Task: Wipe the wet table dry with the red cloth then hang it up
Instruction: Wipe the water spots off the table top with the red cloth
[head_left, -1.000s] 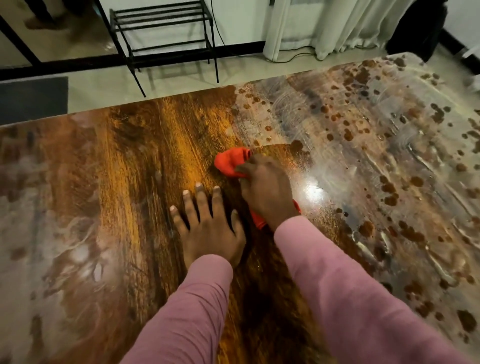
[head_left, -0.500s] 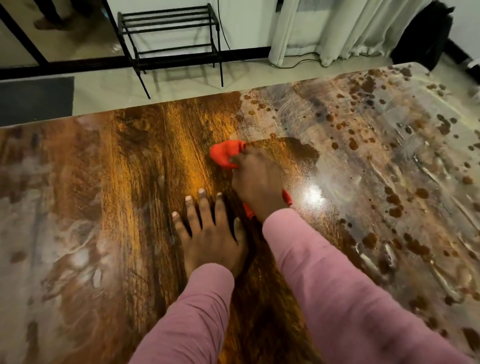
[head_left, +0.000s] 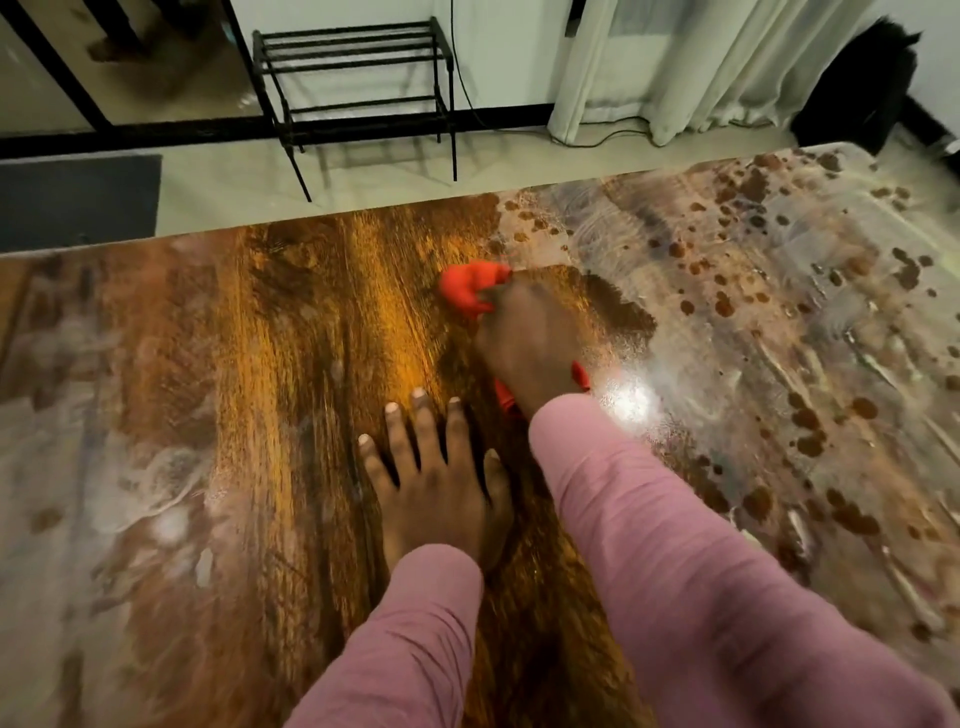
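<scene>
The wooden table (head_left: 291, 364) fills the lower view. Its middle strip looks dark and wiped, while its right part is covered with a whitish wet film and brown spots. My right hand (head_left: 530, 348) grips the red cloth (head_left: 470, 291) and presses it on the table near the far edge; most of the cloth is hidden under the hand, with red ends showing past the fingers and by the wrist. Just near of it, my left hand (head_left: 441, 483) rests flat on the wiped wood, fingers spread.
Beyond the table's far edge stands a black metal rack (head_left: 353, 78) on a pale floor, against the wall. A dark mat (head_left: 78, 200) lies at far left. White curtains (head_left: 701, 62) and a black object (head_left: 857, 88) are at the back right. Wet film also covers the table's left part (head_left: 78, 467).
My right hand has pushed the cloth farther away toward the table's far edge, widening the dark wiped patch. My left hand has stayed flat in place.
</scene>
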